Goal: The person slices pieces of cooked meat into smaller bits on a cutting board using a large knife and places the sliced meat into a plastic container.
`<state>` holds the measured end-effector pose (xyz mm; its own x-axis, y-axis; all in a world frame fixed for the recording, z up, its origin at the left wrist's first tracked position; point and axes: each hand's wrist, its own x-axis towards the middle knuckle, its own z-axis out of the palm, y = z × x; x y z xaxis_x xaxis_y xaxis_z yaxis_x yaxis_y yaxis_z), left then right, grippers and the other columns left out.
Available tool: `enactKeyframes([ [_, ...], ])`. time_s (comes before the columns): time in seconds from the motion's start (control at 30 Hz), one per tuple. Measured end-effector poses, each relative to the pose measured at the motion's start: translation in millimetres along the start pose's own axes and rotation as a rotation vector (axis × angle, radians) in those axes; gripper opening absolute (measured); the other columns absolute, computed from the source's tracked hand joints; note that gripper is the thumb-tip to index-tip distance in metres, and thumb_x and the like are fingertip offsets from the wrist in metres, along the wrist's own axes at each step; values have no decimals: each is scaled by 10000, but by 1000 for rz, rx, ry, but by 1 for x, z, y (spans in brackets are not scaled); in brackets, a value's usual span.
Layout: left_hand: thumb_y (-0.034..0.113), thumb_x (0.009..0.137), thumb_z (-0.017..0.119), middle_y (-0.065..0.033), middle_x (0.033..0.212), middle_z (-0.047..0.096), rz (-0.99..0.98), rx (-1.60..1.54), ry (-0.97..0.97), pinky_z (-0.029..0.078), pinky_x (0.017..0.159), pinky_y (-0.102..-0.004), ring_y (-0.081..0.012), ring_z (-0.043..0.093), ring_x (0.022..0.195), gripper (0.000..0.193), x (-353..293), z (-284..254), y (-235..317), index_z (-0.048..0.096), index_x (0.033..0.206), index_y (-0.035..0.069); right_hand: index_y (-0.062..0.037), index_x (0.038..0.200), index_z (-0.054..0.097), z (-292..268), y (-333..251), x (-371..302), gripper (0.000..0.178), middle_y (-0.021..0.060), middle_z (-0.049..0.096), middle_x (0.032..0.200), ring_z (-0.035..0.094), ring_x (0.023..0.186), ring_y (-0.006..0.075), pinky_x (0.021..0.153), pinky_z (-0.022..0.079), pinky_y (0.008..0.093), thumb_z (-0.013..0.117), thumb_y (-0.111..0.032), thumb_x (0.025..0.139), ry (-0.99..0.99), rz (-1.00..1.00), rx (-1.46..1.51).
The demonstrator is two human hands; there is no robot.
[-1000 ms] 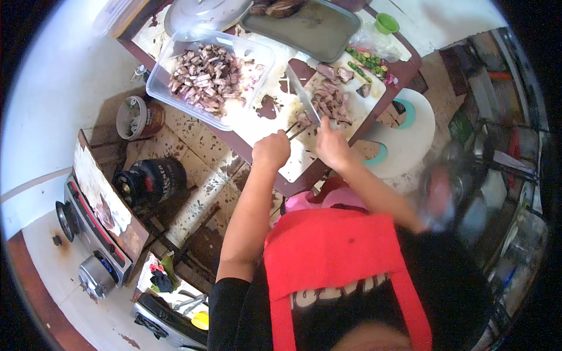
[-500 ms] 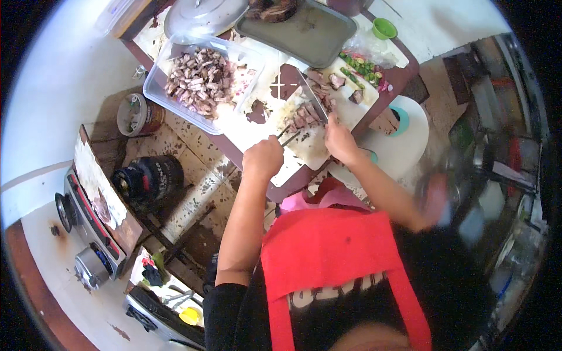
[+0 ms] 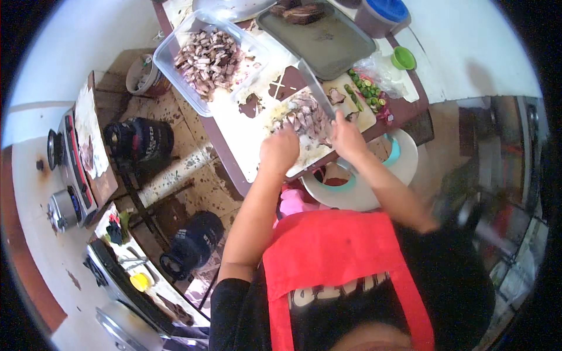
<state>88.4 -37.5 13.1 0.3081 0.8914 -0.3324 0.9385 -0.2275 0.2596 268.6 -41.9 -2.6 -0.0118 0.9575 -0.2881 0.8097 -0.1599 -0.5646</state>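
Note:
My right hand grips a large knife, its blade pointing away from me along the right side of a heap of chopped meat. The heap lies on a pale cutting board. Closed and slightly blurred, my left hand is at the near left of the meat; the thin dark pronged tool seen in it earlier is mostly hidden now. Right of the blade are green chillies, halved green citrus and a few darker meat pieces. A clear plastic tub at the back left holds many meat chunks.
Behind the board lies a dark tray with larger browned meat. A green cup and blue-lidded container stand at the back right. Below the table edge is a white stool. Gas cylinders and a stove are left.
The view has shifted, so the table sits further right and higher. My left hand has come closer to the meat, and its tool is now hidden. The knife stays in my right hand.

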Motion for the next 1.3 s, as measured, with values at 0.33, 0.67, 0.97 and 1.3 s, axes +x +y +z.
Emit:
enactKeyframes([
  [0.33,154,821,432,-199,858,631,-209,-43,-27,500,685,-432,-352,631,782,191,24,2,-5,516,908,7,51,1047,370,-4,6,-15,271,297,558,676,564,685,461,648,439,537,427,-79,817,-136,-56,-55],
  [0.67,271,869,477,-205,876,614,-397,-115,41,475,710,-456,-381,601,824,281,-15,-8,-29,466,942,0,67,1056,335,22,-6,0,273,311,548,690,555,687,470,605,424,524,411,-80,839,-99,-47,-14],
  [0.97,259,877,464,-238,905,605,-397,-269,-11,457,737,-476,-394,586,854,341,-47,8,-36,464,1064,-26,100,1158,305,26,-1,-7,400,306,560,698,567,684,461,615,430,537,406,-78,815,-108,-89,-35],
  [1.3,260,877,465,-250,913,602,-396,-357,-11,457,751,-478,-401,582,866,398,-73,17,-36,440,1136,-42,86,1091,352,30,-25,-29,310,323,551,735,557,724,469,671,431,531,389,-63,822,-107,5,9],
])
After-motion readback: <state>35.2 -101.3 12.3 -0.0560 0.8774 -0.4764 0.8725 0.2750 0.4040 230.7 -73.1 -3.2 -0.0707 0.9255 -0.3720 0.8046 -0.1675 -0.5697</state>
